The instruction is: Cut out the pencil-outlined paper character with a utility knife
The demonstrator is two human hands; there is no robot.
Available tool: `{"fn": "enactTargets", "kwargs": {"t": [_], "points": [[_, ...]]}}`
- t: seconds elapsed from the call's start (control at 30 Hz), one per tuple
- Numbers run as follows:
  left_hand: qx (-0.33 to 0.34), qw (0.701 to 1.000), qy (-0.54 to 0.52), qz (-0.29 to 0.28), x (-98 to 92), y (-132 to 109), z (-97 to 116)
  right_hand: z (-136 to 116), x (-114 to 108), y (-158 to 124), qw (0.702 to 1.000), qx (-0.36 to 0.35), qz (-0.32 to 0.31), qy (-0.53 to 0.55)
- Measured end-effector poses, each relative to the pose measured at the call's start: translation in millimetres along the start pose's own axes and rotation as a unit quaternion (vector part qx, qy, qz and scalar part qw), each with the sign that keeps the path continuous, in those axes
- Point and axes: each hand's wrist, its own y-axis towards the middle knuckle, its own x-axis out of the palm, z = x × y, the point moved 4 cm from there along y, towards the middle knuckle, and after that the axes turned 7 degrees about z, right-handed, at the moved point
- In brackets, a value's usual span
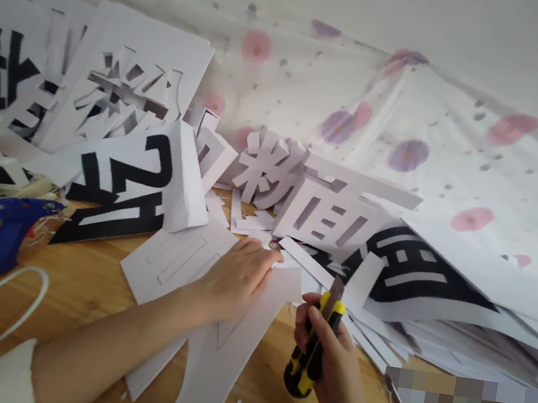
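Observation:
My right hand (328, 348) is wrapped round a yellow-and-black utility knife (307, 355), its blade pointing up and away, apart from the board. My left hand (238, 274) has its fingers curled at the far end of a white foam board piece (258, 321), which has pencil lines and a curved lower edge. Under that piece and to its left lies another white foam board (167, 257) with outlined narrow shapes. My left palm hides part of both boards, and the fingertips are only partly visible.
Behind stand white cut-out characters (328, 214) and leaning boards (150, 49). Black-printed sheets (411, 266) lie right, another printed sheet (121, 196) left. A blue glue gun (14, 231) and white cord (39, 302) lie left. Offcuts (251, 219) litter the wooden table (101, 271).

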Motion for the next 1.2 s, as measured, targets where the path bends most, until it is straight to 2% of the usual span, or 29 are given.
{"fn": "enactTargets", "kwargs": {"t": [0.13, 0.27, 0.4, 0.53, 0.63, 0.8, 0.93, 1.03, 1.1, 1.2], "points": [[-0.022, 0.996, 0.055, 0.072, -11.1, 4.6, -14.2, 11.0, 13.1, -8.8, 0.995, -0.001, -0.075, -0.060], [-0.046, 0.990, 0.096, 0.097, -14.6, 5.4, -33.8, 17.6, 25.5, -25.1, 0.975, -0.049, -0.110, -0.184], [-0.069, 0.990, 0.089, 0.080, -8.4, 2.0, -49.7, 16.0, 32.1, -37.1, 0.945, -0.083, -0.140, -0.283], [-0.056, 0.997, 0.052, 0.017, 5.1, -3.9, -55.1, 8.2, 31.2, -34.3, 0.930, -0.136, -0.148, -0.306], [-0.051, 0.998, 0.040, -0.010, 9.9, -7.4, -56.5, 8.7, 26.0, -27.6, 0.933, -0.126, -0.126, -0.312], [-0.065, 0.998, 0.025, -0.001, 1.4, -4.9, -56.1, 14.8, 21.9, -22.8, 0.956, -0.075, -0.089, -0.269], [-0.082, 0.997, 0.004, 0.001, -7.9, 0.0, -53.5, 22.5, 21.6, -19.6, 0.956, -0.061, -0.113, -0.264], [-0.132, 0.990, -0.021, -0.051, -14.2, -6.0, -54.3, 27.6, 14.0, -14.6, 0.941, -0.053, -0.112, -0.314], [-0.161, 0.980, -0.045, -0.105, -20.2, -19.2, -54.6, 26.5, 8.1, -11.9, 0.927, -0.047, -0.114, -0.353], [-0.131, 0.961, -0.097, -0.222, -28.6, -51.9, -46.5, 17.0, 2.6, -11.0, 0.896, -0.038, -0.133, -0.421]]}}
